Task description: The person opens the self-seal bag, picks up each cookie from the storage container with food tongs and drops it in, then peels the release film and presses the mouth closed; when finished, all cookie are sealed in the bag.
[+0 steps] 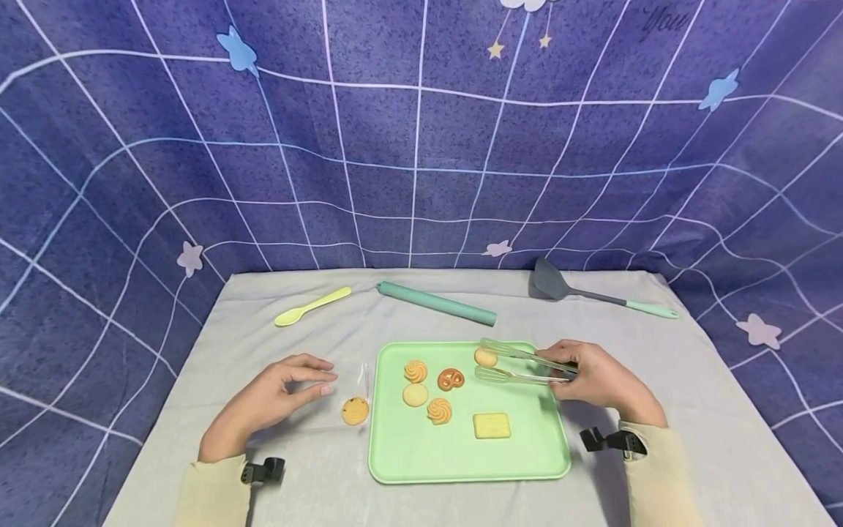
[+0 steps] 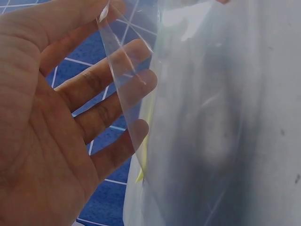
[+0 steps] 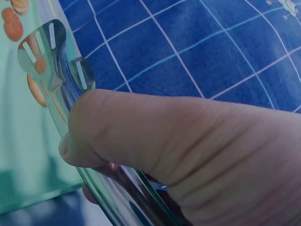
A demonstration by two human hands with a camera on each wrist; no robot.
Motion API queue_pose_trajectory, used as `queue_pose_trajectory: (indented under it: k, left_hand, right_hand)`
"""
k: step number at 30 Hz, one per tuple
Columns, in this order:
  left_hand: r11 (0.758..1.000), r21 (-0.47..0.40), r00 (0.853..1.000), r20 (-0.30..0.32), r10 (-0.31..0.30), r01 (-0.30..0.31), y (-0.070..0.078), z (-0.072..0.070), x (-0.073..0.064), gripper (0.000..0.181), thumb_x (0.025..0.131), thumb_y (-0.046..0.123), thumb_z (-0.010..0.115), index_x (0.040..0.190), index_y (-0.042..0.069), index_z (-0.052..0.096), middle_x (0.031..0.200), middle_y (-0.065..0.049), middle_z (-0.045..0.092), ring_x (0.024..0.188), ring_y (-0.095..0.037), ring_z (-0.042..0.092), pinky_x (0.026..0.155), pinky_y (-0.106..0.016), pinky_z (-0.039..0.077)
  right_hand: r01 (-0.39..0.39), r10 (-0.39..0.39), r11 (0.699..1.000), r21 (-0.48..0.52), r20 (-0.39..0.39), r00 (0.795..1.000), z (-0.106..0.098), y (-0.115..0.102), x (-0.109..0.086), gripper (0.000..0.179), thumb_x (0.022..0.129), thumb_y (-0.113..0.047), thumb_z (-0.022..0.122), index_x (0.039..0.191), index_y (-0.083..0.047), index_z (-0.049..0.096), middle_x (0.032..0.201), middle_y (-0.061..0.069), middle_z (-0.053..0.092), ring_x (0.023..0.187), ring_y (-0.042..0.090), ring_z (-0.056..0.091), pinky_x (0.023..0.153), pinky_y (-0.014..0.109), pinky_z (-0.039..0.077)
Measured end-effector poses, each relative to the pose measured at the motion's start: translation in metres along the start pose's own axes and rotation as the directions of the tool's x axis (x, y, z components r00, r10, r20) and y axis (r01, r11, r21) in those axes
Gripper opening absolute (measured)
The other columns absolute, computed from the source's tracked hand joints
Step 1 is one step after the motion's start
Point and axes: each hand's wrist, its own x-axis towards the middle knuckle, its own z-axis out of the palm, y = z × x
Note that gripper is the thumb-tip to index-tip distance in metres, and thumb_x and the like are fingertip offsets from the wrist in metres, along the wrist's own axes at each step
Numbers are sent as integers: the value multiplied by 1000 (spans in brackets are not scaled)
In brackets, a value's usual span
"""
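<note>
My right hand (image 1: 596,377) grips metal tongs (image 1: 516,377) above the right part of a light green tray (image 1: 428,461). The spread tong heads are on either side of a round cookie (image 1: 486,357); contact cannot be told. In the right wrist view the thumb presses on the slotted tongs (image 3: 51,47). My left hand (image 1: 276,395) pinches the edge of a clear plastic bag (image 2: 202,94) between thumb and index finger, the other fingers spread behind the film. A chocolate chip cookie (image 1: 356,411) appears to lie in the bag, left of the tray.
On the tray lie two swirl cookies (image 1: 416,371), a pretzel (image 1: 451,379), another round cookie (image 1: 415,395) and a rectangular biscuit (image 1: 492,426). Behind it are a yellow spoon (image 1: 312,306), a green rolling pin (image 1: 437,304) and a grey spatula (image 1: 549,282). A blue curtain (image 1: 421,146) hangs behind.
</note>
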Motion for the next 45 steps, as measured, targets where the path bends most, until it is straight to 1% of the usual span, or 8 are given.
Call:
queue_pose_trajectory:
  k: [6, 11, 15, 23, 28, 35, 41, 45]
  left_hand:
    - [1000, -8, 1000, 5, 4, -4, 0, 2, 0, 19, 92, 18, 78, 110, 12, 80, 118, -4, 69, 112, -22, 63, 97, -19, 43]
    - [1000, -17, 1000, 1, 12, -12, -1, 3, 1, 18, 92, 17, 79, 109, 12, 80, 118, -2, 69, 111, -24, 64, 97, -16, 42]
    - [1000, -10, 1000, 4, 9, -9, -1, 3, 2, 18, 92, 17, 79, 109, 11, 80, 118, -1, 69, 111, -24, 64, 98, -14, 41]
    - [1000, -6, 1000, 16, -25, 25, 0, 2, 1, 19, 93, 20, 78, 110, 13, 80, 119, 0, 68, 113, -23, 63, 98, -17, 41]
    - [1000, -4, 1000, 10, -14, 14, 1, 2, 1, 19, 92, 19, 78, 110, 14, 80, 119, 0, 69, 112, -23, 63, 98, -17, 42]
    - [1000, -8, 1000, 15, 1, -1, 0, 2, 2, 19, 92, 19, 78, 110, 12, 80, 118, -3, 69, 112, -23, 63, 97, -18, 43]
    - [1000, -7, 1000, 14, 6, -6, -1, 2, 2, 19, 92, 18, 78, 110, 12, 80, 119, -2, 69, 113, -23, 63, 99, -17, 41]
    - [1000, 2, 1000, 17, 10, -10, -1, 2, 2, 20, 92, 19, 78, 111, 11, 80, 119, -2, 69, 113, -23, 63, 99, -17, 40]
  right_hand:
    - [-37, 37, 999, 13, 0, 999, 3, 7, -5, 54, 73, 1, 83, 125, -1, 71, 106, 7, 71, 85, 23, 64, 73, 34, 55]
    - [-53, 53, 999, 13, -12, 999, 4, 9, -5, 56, 72, 2, 82, 126, 0, 70, 108, 7, 71, 90, 22, 64, 76, 29, 54]
    - [-60, 60, 998, 9, -19, 998, 4, 10, -6, 57, 71, 3, 82, 126, 0, 70, 108, 7, 71, 91, 21, 64, 77, 27, 53]
    - [-65, 63, 996, 58, 31, 998, 3, 8, -8, 55, 72, 4, 84, 126, -3, 71, 104, 8, 70, 83, 22, 63, 69, 35, 55]
    - [-60, 59, 997, 41, 22, 998, 3, 9, -9, 57, 73, 4, 84, 128, 0, 69, 106, 8, 69, 85, 23, 64, 72, 37, 56]
    - [-73, 72, 997, 21, 15, 997, 7, 11, -8, 55, 74, 3, 84, 127, 1, 69, 106, 7, 69, 85, 23, 63, 72, 35, 55]
    - [-76, 76, 997, 12, -5, 997, 11, 13, -5, 51, 74, 3, 80, 124, -2, 72, 103, 4, 71, 85, 20, 63, 73, 29, 53]
    - [-74, 75, 997, 10, -13, 997, 13, 14, -5, 50, 74, 4, 79, 124, -3, 73, 103, 4, 71, 83, 18, 62, 71, 27, 52]
